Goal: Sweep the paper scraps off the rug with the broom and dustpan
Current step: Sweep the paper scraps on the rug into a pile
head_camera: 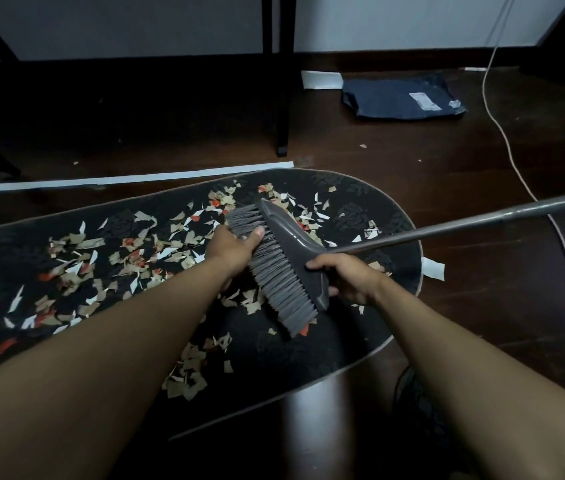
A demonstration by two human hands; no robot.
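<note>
A dark oval rug (353, 344) lies on the wooden floor, littered with tan, white and red paper scraps (108, 265). Above it I hold a grey broom (288, 244) turned sideways, its long handle (464, 225) running off to the right. My left hand (231, 249) grips the bristles (274, 275) near the far end of the head. My right hand (347, 277) is closed around the base of the head where the handle joins. No dustpan is in view.
A black table leg (281, 109) stands just beyond the rug. A white strip (142, 178) lies along the rug's far edge. A dark blue parcel bag (402, 97) and a pale cord (513, 168) lie on the floor at the right.
</note>
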